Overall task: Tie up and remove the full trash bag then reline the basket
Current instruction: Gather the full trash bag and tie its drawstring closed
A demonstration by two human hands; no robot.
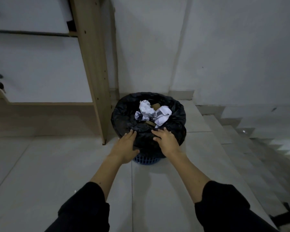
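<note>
I see the black bag [174,124] lining the blue basket [146,160] on the floor [40,164] beside a wooden panel [94,72], crumpled paper [153,113] on top. My left hand [126,145] and right hand [165,141] lie on its near rim, fingers straight, gripping nothing.

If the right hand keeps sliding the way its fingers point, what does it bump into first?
Probably the crumpled white paper in the black trash bag. The right hand rests on the bag's near edge, fingers pointing inward; depth is uncertain.
</note>
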